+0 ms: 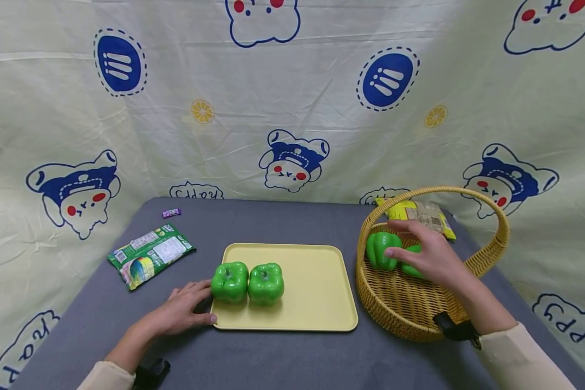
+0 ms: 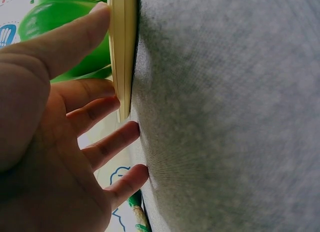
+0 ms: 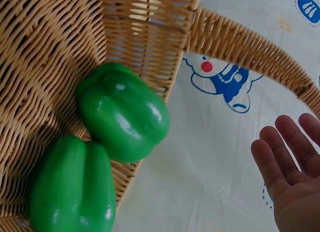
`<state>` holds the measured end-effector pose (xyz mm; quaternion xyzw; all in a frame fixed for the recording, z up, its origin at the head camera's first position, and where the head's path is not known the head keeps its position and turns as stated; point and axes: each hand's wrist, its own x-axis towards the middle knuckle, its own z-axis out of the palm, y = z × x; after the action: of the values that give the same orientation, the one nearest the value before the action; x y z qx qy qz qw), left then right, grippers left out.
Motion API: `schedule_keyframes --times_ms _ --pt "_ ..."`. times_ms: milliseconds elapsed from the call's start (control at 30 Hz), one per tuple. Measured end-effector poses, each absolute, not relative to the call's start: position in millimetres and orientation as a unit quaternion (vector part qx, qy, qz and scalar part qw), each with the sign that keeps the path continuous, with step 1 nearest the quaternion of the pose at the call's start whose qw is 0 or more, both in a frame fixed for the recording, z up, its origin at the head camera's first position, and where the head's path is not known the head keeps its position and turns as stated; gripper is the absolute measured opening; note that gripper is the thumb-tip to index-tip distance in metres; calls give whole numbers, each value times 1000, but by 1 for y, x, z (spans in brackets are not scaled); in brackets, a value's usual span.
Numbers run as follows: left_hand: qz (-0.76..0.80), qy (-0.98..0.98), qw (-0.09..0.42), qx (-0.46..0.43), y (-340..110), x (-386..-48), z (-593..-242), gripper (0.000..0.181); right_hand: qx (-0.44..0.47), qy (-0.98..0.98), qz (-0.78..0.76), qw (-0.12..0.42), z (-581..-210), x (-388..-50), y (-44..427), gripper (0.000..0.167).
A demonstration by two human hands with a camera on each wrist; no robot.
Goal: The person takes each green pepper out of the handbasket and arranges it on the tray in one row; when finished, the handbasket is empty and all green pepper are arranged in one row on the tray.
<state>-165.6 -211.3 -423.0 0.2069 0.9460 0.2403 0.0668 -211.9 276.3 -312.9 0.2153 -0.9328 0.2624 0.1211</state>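
My left hand (image 1: 182,310) rests at the left edge of a yellow tray (image 1: 317,287). Its fingers are spread, and in the left wrist view the thumb (image 2: 75,41) lies by the tray's rim. Two green bell peppers (image 1: 229,282) sit side by side on the tray's left part. On the right, my right hand (image 1: 431,254) hovers over a wicker basket (image 1: 370,303), fingers extended and holding nothing. Inside that basket are two more green bell peppers (image 3: 125,114), one partly hidden behind the hand in the head view. The right wrist view shows the hand apart from them.
A green snack packet (image 1: 152,254) lies left of the tray, with a small purple wrapped candy (image 1: 171,213) behind it. Behind the basket is a yellow packet (image 1: 431,215). The basket's tall handle (image 1: 489,203) arches above it. A printed cloth (image 1: 292,81) hangs behind the grey table.
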Motion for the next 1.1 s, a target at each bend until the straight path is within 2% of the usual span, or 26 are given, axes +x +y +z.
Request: schedule_keyframes --times_ms 367,733,900,1100 --pt "241 945 63 212 -212 -165 -422 70 190 -937 280 89 -316 -227 284 64" --pt "243 944 67 214 -213 -165 -423 71 125 -953 273 33 -320 -249 292 78" --pt "248 943 76 208 -212 -165 -422 71 127 -956 264 30 -328 -259 295 76" --pt "249 943 76 207 -212 -165 -421 71 138 -959 245 26 -337 -270 297 81"
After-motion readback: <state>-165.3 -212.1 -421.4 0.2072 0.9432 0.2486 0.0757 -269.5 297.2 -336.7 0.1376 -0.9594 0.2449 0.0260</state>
